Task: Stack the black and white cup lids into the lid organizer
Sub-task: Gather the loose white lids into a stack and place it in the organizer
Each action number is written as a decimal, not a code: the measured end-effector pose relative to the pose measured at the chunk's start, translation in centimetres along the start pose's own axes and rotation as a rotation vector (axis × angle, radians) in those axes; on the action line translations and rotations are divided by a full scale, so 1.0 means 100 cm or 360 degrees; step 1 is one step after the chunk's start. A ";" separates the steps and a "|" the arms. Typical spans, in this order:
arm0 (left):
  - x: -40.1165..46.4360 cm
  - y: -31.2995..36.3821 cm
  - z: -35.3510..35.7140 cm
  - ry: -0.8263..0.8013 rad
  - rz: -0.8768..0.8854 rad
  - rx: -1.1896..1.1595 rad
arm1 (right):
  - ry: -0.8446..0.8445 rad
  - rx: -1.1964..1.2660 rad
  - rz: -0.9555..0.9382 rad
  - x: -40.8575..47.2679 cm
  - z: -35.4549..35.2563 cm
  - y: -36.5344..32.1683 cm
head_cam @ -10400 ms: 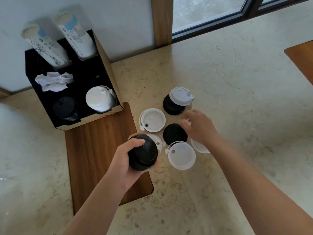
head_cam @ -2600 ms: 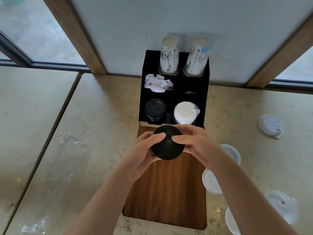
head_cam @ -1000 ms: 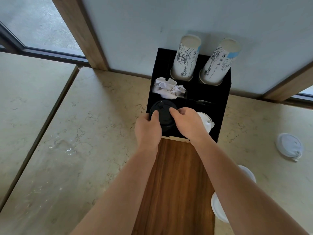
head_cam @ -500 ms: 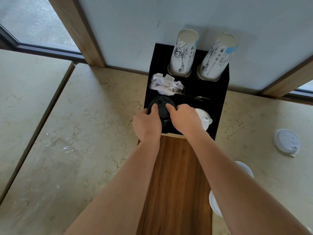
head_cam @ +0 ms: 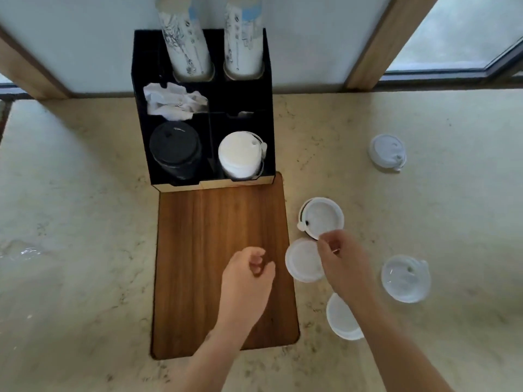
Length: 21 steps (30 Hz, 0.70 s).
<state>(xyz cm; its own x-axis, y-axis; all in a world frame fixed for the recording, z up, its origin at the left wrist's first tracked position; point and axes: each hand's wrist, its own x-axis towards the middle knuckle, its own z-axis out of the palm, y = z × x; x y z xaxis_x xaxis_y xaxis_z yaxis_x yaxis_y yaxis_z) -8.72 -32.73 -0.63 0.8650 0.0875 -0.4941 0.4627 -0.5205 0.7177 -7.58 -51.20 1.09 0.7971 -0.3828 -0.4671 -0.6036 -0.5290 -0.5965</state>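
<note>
The black lid organizer [head_cam: 271,108] stands against the wall. Its front left slot holds a stack of black lids [head_cam: 175,149], its front right slot a stack of white lids [head_cam: 240,158]. Several white lids lie on the counter to the right: one upside down [head_cam: 322,216], one [head_cam: 302,261] under my fingers, one [head_cam: 341,318] partly hidden by my forearm, one [head_cam: 404,278] further right, one [head_cam: 386,151] far off. My right hand [head_cam: 339,258] pinches down at the edges of the two nearest lids. My left hand [head_cam: 246,278] hovers empty over the wooden board, fingers loosely curled.
A wooden board [head_cam: 223,250] lies in front of the organizer. Two tall sleeves of paper cups [head_cam: 186,41] rise from the organizer's back slots, with crumpled white napkins [head_cam: 172,104] in the middle left slot. Window frames line the back wall.
Both hands let go of the black lids in the front left slot and pulled back. My right hand moved right to the white lids on the counter.
</note>
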 end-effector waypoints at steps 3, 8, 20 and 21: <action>0.006 0.001 0.026 -0.0087 -0.0135 0.0028 | -0.0030 -0.0069 0.0060 -0.010 -0.005 0.041; 0.011 0.015 0.060 -0.0166 -0.0060 0.0160 | -0.0045 -0.0313 0.0063 0.006 -0.001 0.049; 0.013 0.036 0.050 -0.0513 -0.0654 -0.0610 | -0.0568 0.0312 0.0070 0.018 -0.029 0.053; 0.013 0.036 0.045 -0.0573 -0.0674 -0.0674 | -0.0628 0.0291 0.0004 0.019 -0.033 0.049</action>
<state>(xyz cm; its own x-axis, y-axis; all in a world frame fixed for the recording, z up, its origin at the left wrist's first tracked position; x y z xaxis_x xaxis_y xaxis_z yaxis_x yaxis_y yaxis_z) -6.78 -38.34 -0.88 0.5091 -0.1150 -0.8530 0.8451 -0.1212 0.5207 -9.02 -57.04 -0.56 0.7489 -0.0462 -0.6610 -0.6270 -0.3722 -0.6844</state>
